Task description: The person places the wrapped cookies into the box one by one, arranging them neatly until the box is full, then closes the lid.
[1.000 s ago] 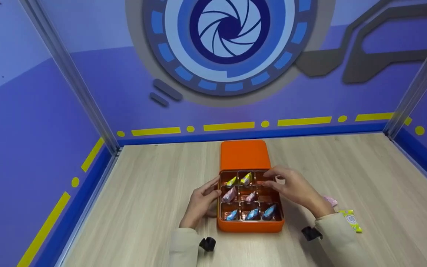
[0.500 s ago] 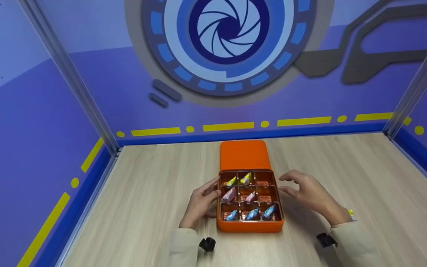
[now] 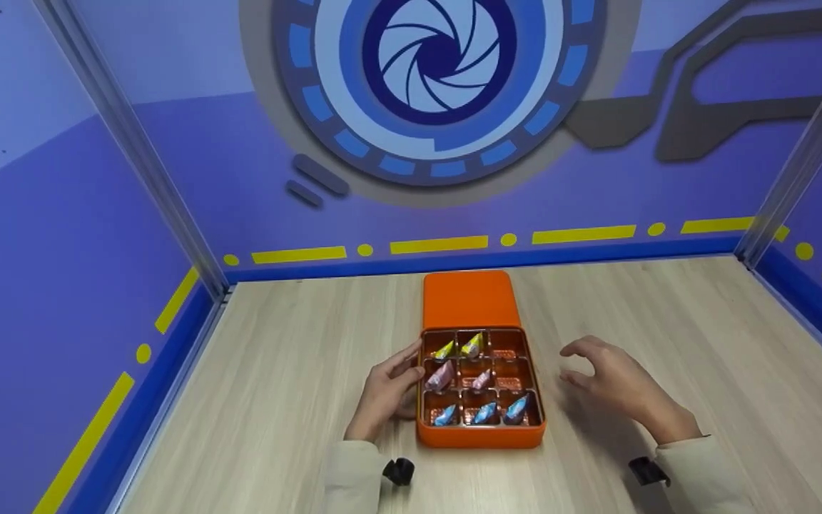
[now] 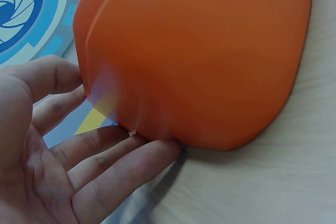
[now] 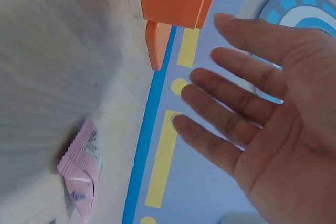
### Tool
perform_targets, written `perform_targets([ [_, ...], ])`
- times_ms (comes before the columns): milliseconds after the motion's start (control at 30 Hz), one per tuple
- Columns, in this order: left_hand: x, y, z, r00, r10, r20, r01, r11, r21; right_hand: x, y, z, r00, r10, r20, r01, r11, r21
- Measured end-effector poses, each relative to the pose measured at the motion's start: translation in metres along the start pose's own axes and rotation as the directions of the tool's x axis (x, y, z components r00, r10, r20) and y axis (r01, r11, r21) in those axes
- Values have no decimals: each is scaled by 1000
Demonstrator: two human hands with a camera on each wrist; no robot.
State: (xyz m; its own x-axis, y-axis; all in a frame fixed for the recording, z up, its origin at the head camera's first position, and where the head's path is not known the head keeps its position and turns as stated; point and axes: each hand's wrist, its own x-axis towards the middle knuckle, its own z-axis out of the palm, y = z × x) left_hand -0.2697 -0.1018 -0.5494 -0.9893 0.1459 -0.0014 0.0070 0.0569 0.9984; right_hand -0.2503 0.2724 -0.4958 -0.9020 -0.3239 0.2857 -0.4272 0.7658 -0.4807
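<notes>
An orange box (image 3: 481,437) with a clear divided insert sits on the wooden table. My left hand (image 3: 384,389) holds its left side, thumb at the rim; in the left wrist view the fingertips (image 4: 165,150) touch the orange wall. Small wrapped candies lie in the compartments: two yellow candies (image 3: 473,345) at the back, two pink candies (image 3: 441,376) in the middle row, and three blue candies (image 3: 485,412) in front. The back and middle compartments on the right hold no candy. To the right of the box, my right hand (image 3: 621,385) hovers with loosely bent fingers, holding nothing.
An orange lid (image 3: 471,298) lies just behind the box. In the right wrist view, a pink candy packet (image 5: 84,169) rests on the table. Blue and purple panels (image 3: 354,214) enclose the table at the back and sides.
My right hand has drawn back from the box's back right compartment and moved right, away from the box. The left hand and the box have stayed in place.
</notes>
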Motion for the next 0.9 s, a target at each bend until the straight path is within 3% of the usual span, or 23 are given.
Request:
perform_targets([
  [400,0,1,0,1000,12,-12,-12,1000,23,-19,10,-3,998,58,25,-56,996,-73],
  [667,1,-1,-1,1000,-15,-1,15,1000,-9,-27,17,-8,985,145,95,-127,977,-173],
  [900,0,0,1,1000,-11,-7,11,1000,0,-33,23,-10,979,179,96,-156,965,-209],
])
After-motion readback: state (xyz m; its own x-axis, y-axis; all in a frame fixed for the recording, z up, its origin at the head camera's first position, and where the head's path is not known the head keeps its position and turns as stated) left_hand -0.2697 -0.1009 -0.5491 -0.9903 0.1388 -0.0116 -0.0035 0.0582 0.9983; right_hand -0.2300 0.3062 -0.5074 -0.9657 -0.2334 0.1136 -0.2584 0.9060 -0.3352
